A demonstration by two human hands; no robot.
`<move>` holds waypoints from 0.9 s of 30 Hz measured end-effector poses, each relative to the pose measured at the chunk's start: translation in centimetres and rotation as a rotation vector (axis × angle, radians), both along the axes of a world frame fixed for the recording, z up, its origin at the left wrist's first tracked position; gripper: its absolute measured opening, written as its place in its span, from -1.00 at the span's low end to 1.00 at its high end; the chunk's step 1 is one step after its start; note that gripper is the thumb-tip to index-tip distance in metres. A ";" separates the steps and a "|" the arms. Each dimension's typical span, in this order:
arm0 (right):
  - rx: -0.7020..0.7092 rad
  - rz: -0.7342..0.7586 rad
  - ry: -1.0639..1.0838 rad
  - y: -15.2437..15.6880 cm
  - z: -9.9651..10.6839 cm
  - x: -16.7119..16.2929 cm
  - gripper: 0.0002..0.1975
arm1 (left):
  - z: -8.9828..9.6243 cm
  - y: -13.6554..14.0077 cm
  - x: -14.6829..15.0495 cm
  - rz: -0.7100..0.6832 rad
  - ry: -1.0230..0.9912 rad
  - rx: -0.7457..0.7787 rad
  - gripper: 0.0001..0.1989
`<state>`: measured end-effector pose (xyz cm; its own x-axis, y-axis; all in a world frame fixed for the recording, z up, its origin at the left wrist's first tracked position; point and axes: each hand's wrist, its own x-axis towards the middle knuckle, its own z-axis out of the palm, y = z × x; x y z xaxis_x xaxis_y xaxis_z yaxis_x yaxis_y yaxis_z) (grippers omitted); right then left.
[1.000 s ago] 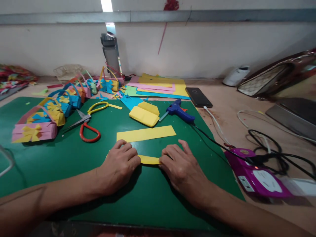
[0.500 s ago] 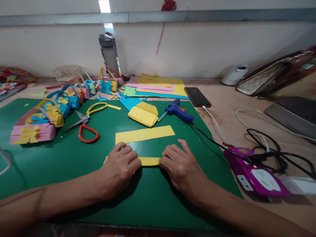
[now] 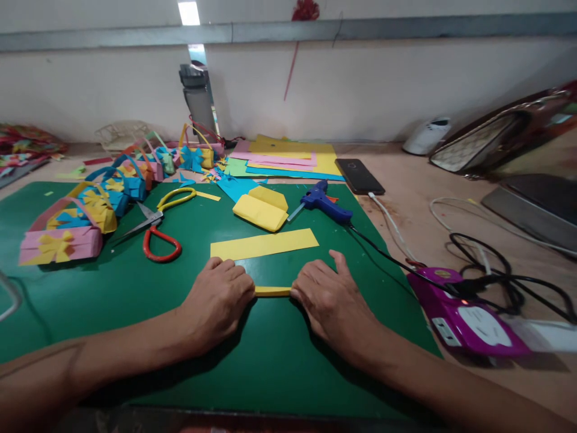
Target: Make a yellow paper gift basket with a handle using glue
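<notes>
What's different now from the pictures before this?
Between the left hand and right hand, the yellow strip now looks narrower, and its end no longer pokes out past the left hand. Both keep hold of it. The scissors, blue glue gun and flat yellow paper just beyond stayed put.

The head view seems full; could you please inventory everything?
Mat: one, green, foreground
Folded strip: one, yellow, centre
Flat strip: one, yellow, behind it
Folded paper: one, yellow, farther back
Glue gun: one, blue, mat's right
Scissors: one, red and yellow, left
Baskets: several, multicoloured, left
Sheets: several, multicoloured, back centre
Phone: one, black, back right
Power strip: one, purple, right
Cables: several, black and white, right
Bottle: one, grey, back left
Object: one, white, back right
Bag: one, brown and cream, back right
Wall: one, white, back
Left hand: one, bare, folded strip's left
Right hand: one, bare, folded strip's right
</notes>
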<state>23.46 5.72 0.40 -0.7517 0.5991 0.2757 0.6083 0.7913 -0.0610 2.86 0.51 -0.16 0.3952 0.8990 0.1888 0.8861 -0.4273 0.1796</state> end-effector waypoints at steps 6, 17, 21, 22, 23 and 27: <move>0.015 -0.006 -0.020 0.1 0.1 -0.1 -0.79 | 0.6 0.3 -0.1 0.015 0.016 -0.057 -0.73; -0.043 0.007 -0.050 0.0 0.6 0.1 -0.81 | 0.7 0.6 -0.2 -0.011 0.014 -0.098 -0.72; -0.055 -0.001 -0.047 0.0 0.6 0.1 -0.80 | 0.7 0.7 -0.2 -0.009 0.015 -0.085 -0.72; -0.059 -0.003 -0.042 0.0 0.6 0.1 -0.79 | 0.7 0.7 -0.2 -0.006 0.013 -0.084 -0.72; -0.063 -0.005 -0.036 0.1 0.5 0.1 -0.78 | 0.7 0.7 -0.2 -0.004 0.010 -0.086 -0.72; -0.065 -0.021 -0.017 0.2 0.3 0.1 -0.75 | 0.7 0.7 -0.2 0.010 0.000 -0.099 -0.73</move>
<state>23.51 5.90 0.68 -0.7428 0.6312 0.2230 0.6264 0.7729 -0.1013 2.69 1.24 0.52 0.3862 0.9171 0.0986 0.8903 -0.3985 0.2202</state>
